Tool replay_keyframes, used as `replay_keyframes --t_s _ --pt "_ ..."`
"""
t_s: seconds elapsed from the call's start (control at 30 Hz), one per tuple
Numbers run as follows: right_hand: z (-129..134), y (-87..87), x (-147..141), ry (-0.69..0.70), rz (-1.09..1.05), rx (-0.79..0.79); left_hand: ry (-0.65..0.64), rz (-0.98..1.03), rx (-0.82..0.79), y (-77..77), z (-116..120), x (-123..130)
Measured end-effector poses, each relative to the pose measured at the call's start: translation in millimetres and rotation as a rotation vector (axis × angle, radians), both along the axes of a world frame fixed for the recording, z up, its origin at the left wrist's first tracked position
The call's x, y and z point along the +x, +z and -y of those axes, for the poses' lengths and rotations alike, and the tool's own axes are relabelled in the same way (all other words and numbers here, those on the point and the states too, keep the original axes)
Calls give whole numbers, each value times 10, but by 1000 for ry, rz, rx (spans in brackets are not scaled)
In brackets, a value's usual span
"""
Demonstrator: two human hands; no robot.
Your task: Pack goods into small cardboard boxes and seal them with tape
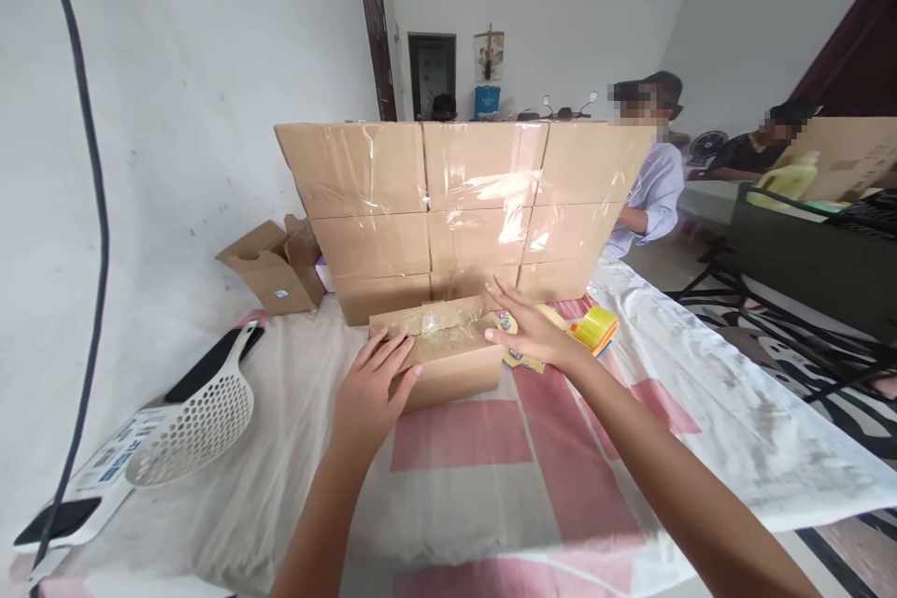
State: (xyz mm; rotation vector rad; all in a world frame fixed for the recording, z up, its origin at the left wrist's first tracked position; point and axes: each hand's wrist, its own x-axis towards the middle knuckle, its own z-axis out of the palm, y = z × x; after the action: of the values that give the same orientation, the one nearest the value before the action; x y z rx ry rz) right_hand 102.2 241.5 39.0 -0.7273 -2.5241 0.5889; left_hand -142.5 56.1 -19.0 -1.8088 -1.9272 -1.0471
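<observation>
A small cardboard box (448, 374) lies on the cloth-covered table, with clear, shiny tape or film on its top. My left hand (375, 388) rests on the box's left end, its fingers spread over the top edge. At the right end, my right hand (529, 327) touches the box with its thumb, fingers apart and pointing at the stack behind. That stack of larger cardboard boxes (476, 206), bound in clear film, stands just beyond. A tape roll with a yellow band (595, 329) sits right of my right hand, near some yellow printed pieces (522, 360).
On the left lie a white perforated scoop (203, 420) and a blue-lettered white package (119, 458). An open carton (277, 271) stands by the wall. A person in a light shirt (655, 196) is behind the table's right side, another person (753, 149) farther right. A dark chair (805, 252) stands right.
</observation>
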Motion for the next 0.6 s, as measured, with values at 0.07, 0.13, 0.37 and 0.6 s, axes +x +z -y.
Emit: replay_keyframes --t_s 0.07,0.13,0.37,0.6 --pt "7 -141 67 136 -59 -281 -56 19 30 -14 14 -49" --pt "92 -285 83 184 -106 -416 -132 26 55 -24 25 -120" --pt "488 -490 227 47 -384 -272 -140 249 208 -281 69 -159" --pt "934 -426 1699 -466 -603 -156 -117 598 82 -670 149 -75"
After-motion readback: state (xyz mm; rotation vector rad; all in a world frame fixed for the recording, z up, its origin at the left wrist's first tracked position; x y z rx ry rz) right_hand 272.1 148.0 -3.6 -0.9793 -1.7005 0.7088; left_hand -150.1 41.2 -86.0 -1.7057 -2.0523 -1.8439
